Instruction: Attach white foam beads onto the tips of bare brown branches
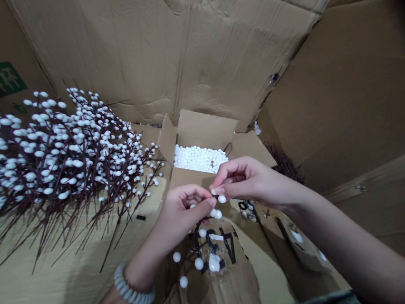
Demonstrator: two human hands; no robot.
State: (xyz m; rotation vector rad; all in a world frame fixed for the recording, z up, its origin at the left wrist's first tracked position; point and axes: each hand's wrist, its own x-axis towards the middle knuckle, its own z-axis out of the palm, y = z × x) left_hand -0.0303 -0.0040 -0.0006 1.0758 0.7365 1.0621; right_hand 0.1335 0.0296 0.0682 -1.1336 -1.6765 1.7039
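My left hand is closed around an artificial berry branch, a thin dark stem with round white balls that hang below and beside the fingers. At its fingertips my right hand makes a pinch, thumb against forefinger, with a white foam ball at the thumb tip. The two hands almost touch, and the fingers partly hide the stem end between them. Just beyond them stands an open cardboard box holding many loose white balls.
A large heap of finished-looking berry branches lies on the left. Dark bare stems are behind the box on the right. Tall cardboard walls enclose the back and right. A small black piece lies left of my hands.
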